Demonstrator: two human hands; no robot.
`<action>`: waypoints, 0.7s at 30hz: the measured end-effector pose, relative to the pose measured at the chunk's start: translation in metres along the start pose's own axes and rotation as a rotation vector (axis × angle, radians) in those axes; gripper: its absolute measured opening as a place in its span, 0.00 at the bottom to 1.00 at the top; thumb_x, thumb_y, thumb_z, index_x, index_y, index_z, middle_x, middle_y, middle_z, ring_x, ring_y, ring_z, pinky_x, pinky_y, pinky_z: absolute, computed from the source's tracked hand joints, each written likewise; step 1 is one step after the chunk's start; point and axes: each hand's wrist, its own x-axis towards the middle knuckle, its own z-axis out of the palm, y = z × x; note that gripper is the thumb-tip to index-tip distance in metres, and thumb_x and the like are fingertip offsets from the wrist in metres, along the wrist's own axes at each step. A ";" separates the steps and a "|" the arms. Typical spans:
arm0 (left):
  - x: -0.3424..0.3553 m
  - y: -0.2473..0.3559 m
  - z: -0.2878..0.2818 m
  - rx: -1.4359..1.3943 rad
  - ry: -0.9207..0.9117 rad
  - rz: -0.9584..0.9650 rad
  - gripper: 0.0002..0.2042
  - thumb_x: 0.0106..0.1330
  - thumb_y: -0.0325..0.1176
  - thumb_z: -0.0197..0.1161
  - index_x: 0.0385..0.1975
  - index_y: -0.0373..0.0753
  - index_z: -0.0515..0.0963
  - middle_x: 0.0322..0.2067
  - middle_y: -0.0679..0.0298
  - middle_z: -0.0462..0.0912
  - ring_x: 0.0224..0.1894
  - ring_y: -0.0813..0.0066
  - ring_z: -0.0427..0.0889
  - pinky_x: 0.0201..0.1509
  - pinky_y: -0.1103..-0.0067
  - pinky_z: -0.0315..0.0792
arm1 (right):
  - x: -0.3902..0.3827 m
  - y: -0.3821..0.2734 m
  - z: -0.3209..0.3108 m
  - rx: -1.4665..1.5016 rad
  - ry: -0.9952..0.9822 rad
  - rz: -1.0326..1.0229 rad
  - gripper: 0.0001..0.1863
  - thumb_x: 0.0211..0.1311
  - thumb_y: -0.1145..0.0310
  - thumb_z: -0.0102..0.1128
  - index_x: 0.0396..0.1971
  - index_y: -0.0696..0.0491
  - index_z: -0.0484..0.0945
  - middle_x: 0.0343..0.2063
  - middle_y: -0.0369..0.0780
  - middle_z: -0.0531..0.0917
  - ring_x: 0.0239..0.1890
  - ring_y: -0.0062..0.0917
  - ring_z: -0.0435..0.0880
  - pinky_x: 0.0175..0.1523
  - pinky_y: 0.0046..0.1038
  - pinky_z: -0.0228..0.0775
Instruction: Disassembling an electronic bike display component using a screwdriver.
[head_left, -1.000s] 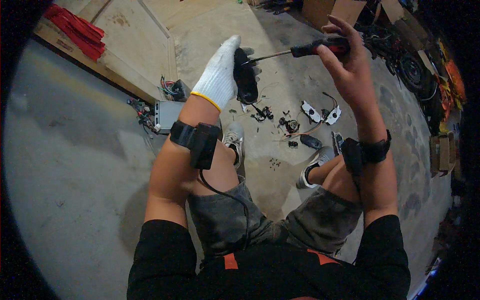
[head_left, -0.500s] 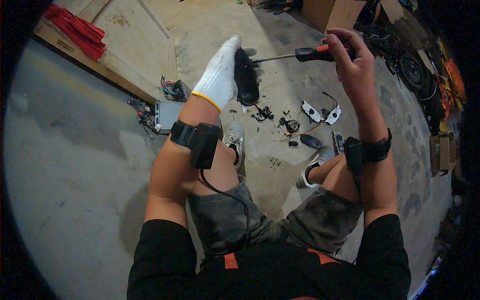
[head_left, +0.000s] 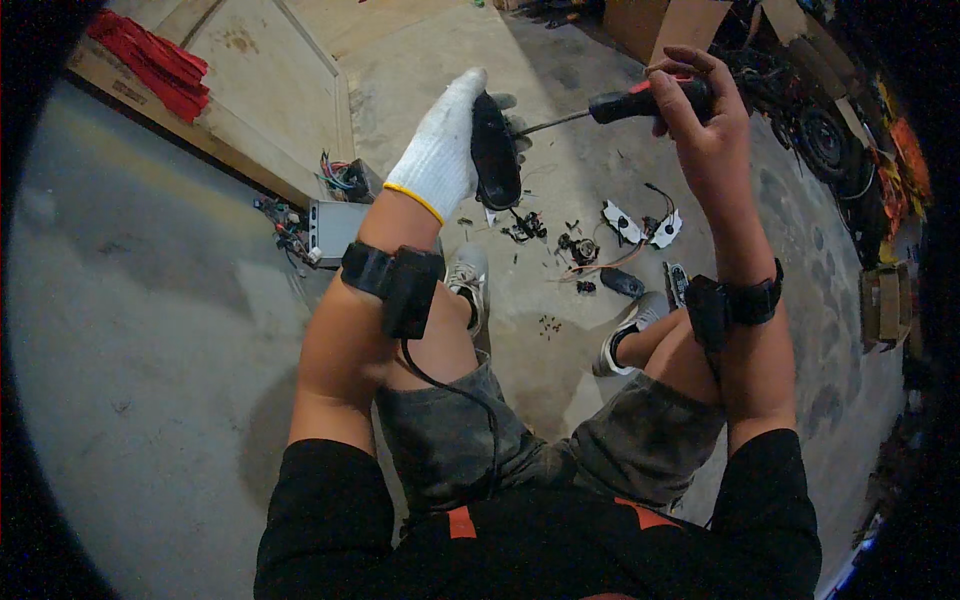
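My left hand (head_left: 438,140), in a white knitted glove with a yellow cuff edge, is closed around a black oblong plastic casing (head_left: 496,155). It holds the casing upright, its far end tilted slightly left. In my bare right hand (head_left: 712,115) is a screwdriver (head_left: 625,106) with a black and red handle, gripped by the thumb and fingers at its rear. The thin metal shaft points left, its tip at the casing's right side by the gloved fingers. Whether the tip sits in a screw is hidden.
Small black parts (head_left: 578,248), two white pieces with wires (head_left: 643,225), a dark rounded shell (head_left: 622,283) and tiny screws (head_left: 550,326) lie on the concrete floor. Left stands a grey metal box (head_left: 337,232) with cables. Cardboard (head_left: 690,30) and piled scrap are at the right.
The fingers of my right hand have wrapped further around the screwdriver handle. Its shaft now slants a little more, and the casing has shifted slightly right.
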 end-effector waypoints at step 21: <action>-0.004 -0.013 0.028 0.045 -0.162 -0.010 0.26 0.67 0.58 0.56 0.34 0.35 0.77 0.26 0.56 0.82 0.25 0.61 0.83 0.29 0.69 0.80 | -0.013 0.017 0.035 -0.400 -0.457 -0.231 0.13 0.57 0.64 0.69 0.38 0.55 0.82 0.35 0.44 0.82 0.37 0.38 0.83 0.41 0.34 0.75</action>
